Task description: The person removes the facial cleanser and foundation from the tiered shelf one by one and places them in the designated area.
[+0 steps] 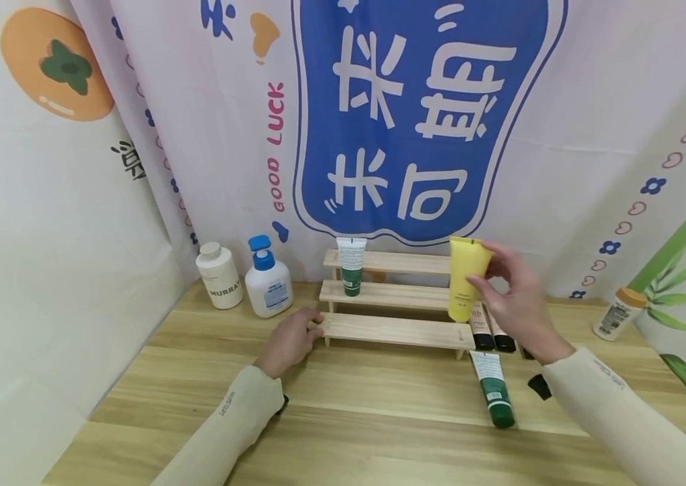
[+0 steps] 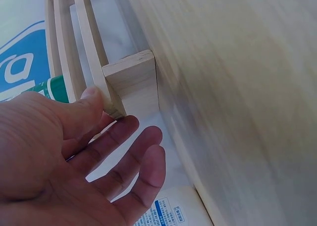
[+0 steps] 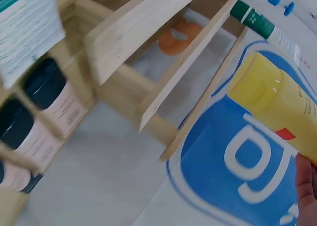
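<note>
My right hand [image 1: 520, 304] holds a yellow squeeze tube [image 1: 466, 280], cap end down, in front of the right end of a three-tier wooden rack [image 1: 397, 329]. In the right wrist view the yellow tube [image 3: 285, 104] is apart from the tiers, with a fingertip at its side. At the rack's left end, my left hand [image 1: 291, 341] pinches the end of the lowest tier. The left wrist view shows its thumb and index finger at the board's corner [image 2: 131, 65], other fingers loosely bent. A green-and-white tube [image 1: 351, 266] stands cap down on the middle tier.
Another green-and-white tube [image 1: 493, 390] lies on the wooden table [image 1: 367, 432], near pink tubes with black caps [image 1: 482, 331]. A white bottle [image 1: 220, 277] and a blue-topped pump bottle [image 1: 268, 287] stand left; an orange-capped bottle [image 1: 618, 315] stands far right. A printed curtain [image 1: 227, 148] hangs behind.
</note>
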Demonstrator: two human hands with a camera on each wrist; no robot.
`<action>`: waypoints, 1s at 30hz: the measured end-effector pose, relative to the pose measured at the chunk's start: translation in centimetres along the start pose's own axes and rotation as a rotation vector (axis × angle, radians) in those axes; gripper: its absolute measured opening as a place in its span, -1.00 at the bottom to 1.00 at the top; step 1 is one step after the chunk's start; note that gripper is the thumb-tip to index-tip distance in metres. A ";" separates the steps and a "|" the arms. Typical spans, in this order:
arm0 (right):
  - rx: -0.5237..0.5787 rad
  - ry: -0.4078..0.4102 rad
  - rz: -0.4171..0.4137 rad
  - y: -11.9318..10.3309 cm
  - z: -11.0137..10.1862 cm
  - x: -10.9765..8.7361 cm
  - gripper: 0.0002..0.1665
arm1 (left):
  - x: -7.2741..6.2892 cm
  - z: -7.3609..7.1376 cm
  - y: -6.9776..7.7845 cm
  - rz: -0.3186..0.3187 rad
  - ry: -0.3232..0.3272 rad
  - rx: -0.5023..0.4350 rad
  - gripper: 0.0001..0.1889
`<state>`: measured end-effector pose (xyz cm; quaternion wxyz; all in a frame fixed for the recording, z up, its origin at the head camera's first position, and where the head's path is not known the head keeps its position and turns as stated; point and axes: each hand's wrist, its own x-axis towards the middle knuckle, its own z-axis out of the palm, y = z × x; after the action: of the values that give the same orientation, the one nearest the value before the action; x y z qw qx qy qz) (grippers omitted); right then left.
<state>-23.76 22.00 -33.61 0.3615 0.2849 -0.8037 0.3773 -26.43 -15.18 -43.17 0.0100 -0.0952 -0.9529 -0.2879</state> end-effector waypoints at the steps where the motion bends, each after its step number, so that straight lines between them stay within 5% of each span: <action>1: -0.018 0.003 0.013 0.2 -0.5 -0.3 -0.15 | 0.0 0.1 0.0 -0.001 -0.002 -0.001 -0.78; 10: -0.176 0.009 0.094 1.3 -4.7 -4.3 -0.07 | 0.0 0.1 0.1 0.000 0.004 0.008 -0.78; 17: -0.271 -0.054 0.232 1.9 -7.5 -7.7 -0.12 | 0.0 0.1 0.1 0.003 -0.007 0.005 -0.78; 30: -0.250 -0.644 0.614 4.1 -8.4 -11.3 -0.29 | -0.2 -0.2 0.4 0.021 -0.004 0.027 -0.77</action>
<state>-17.19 33.19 -40.41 -0.0037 0.0904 -0.9616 0.2592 -26.17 -14.97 -42.78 0.0124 -0.1058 -0.9556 -0.2748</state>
